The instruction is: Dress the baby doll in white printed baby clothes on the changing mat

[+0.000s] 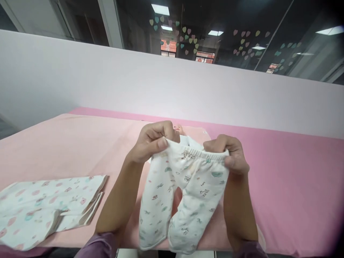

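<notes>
Little pants: I see the white pants (202, 193) held up in the middle, over the near part of the peach sheet (80, 150). Both legs hang down toward the near edge. I can't tell if their ends touch anything.
Left hand: from my far-off seat, I see the left hand (153, 142) pinching the left end of the stretchy waistband (199, 153), thumb in front.
Right hand: the right hand (232, 153) pinches the right end, thumb in front and fingers tucked behind.
Sleeves: purple sleeves (100, 245) show at the near side.
Folded cloth: near and left, I see a white folded cloth (53, 204) with pink spots, apart from the pants.
Doll: a bit of what looks like a doll (178, 127) peeks out behind the left hand, mostly hidden.
Pink cover: a bright pink cover (285, 179) lies on the right.
Far side: I see a white wall (161, 86), then dark glass (215, 14) with heart shapes (184, 29).
</notes>
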A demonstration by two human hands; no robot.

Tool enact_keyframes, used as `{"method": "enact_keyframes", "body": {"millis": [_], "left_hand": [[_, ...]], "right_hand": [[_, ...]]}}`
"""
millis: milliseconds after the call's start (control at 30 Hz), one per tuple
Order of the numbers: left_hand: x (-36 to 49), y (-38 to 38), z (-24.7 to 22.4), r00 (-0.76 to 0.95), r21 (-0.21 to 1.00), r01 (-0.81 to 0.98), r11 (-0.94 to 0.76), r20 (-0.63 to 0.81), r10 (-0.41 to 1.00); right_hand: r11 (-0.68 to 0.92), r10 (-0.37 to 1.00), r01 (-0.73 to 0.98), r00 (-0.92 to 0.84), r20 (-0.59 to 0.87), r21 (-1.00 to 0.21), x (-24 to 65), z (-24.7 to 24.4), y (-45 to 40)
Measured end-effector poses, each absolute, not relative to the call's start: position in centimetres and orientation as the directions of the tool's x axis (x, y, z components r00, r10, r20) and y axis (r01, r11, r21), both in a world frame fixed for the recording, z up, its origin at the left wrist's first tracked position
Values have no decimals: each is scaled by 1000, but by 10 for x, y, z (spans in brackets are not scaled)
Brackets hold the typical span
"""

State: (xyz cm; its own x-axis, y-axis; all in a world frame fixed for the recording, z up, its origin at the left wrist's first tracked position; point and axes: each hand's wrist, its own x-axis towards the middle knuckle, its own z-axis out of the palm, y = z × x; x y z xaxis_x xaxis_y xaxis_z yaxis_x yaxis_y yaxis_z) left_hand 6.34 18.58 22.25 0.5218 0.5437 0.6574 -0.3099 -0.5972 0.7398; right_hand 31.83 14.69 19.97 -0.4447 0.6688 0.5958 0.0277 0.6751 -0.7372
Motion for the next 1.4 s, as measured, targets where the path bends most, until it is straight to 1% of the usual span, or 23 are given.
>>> {"method": "enact_keyframes", "body": {"millis": [100, 167, 233, 267, 300, 333, 433, 467, 533, 600, 667, 733, 767, 833, 933, 967, 1000, 1067, 1133, 1200, 1267, 1333, 1400], "left_hand": [[54, 216, 211, 631, 777, -231, -586, 578, 517], [52, 231, 206, 662, 824, -144, -549, 492, 566], [52, 239, 205, 668, 867, -57, -495, 402, 626], [53, 240, 205, 673, 878, -14, -479, 363, 645], [53, 241, 206, 682, 879, 23, -476, 334, 651], [53, 240, 207, 690, 872, 53, -486, 320, 649], [52, 236, 208, 697, 840, 76, -538, 341, 630], [53, 235, 208, 692, 835, 58, -547, 362, 625], [56, 235, 207, 668, 839, -13, -544, 412, 620], [60, 236, 205, 633, 847, -96, -523, 457, 625], [64, 237, 205, 594, 852, -149, -502, 483, 643], [66, 237, 204, 567, 858, -153, -491, 483, 667], [66, 238, 204, 569, 862, -141, -487, 473, 673], [64, 239, 203, 619, 874, -102, -475, 429, 658], [61, 243, 201, 760, 883, -45, -467, 333, 558], [60, 244, 200, 788, 880, -40, -472, 318, 527], [59, 245, 200, 795, 875, -46, -482, 324, 513], [59, 247, 199, 757, 865, -80, -495, 376, 535], [60, 247, 198, 705, 866, -100, -489, 409, 579], [60, 249, 197, 684, 879, -91, -468, 397, 612], [60, 251, 194, 697, 894, -79, -441, 366, 617], [58, 256, 191, 733, 905, -76, -418, 335, 592], [58, 260, 188, 780, 907, -63, -417, 306, 546]], "right_hand": [[598, 749, 199, -482, 454, -777, 339, 195, 174], [496, 801, 361, -541, 256, -790, 339, 194, 188], [434, 776, 455, -627, 66, -778, 331, 191, 197], [430, 755, 464, -656, 25, -774, 326, 189, 199], [443, 745, 447, -666, 42, -777, 322, 187, 200], [466, 753, 410, -649, 109, -784, 318, 185, 200], [545, 796, 256, -457, 397, -798, 313, 181, 196], [552, 803, 216, -397, 444, -805, 312, 180, 195], [523, 822, 182, -366, 436, -833, 311, 179, 192], [487, 815, 200, -453, 360, -850, 308, 177, 192], [466, 760, 228, -599, 254, -855, 303, 175, 193], [448, 705, 249, -689, 168, -859, 299, 173, 194], [438, 710, 260, -687, 153, -861, 297, 171, 194], [436, 776, 272, -596, 206, -858, 296, 168, 194], [456, 868, 256, -340, 363, -852, 297, 164, 195], [454, 878, 250, -288, 382, -855, 298, 163, 196], [444, 884, 248, -280, 375, -861, 299, 163, 196], [415, 865, 261, -412, 288, -872, 301, 165, 197], [404, 778, 292, -608, 158, -867, 303, 168, 197], [425, 709, 307, -697, 103, -852, 305, 169, 197], [450, 744, 290, -644, 176, -845, 307, 166, 198], [461, 816, 252, -497, 295, -851, 308, 161, 200], [467, 853, 211, -363, 375, -859, 309, 156, 203]]}}
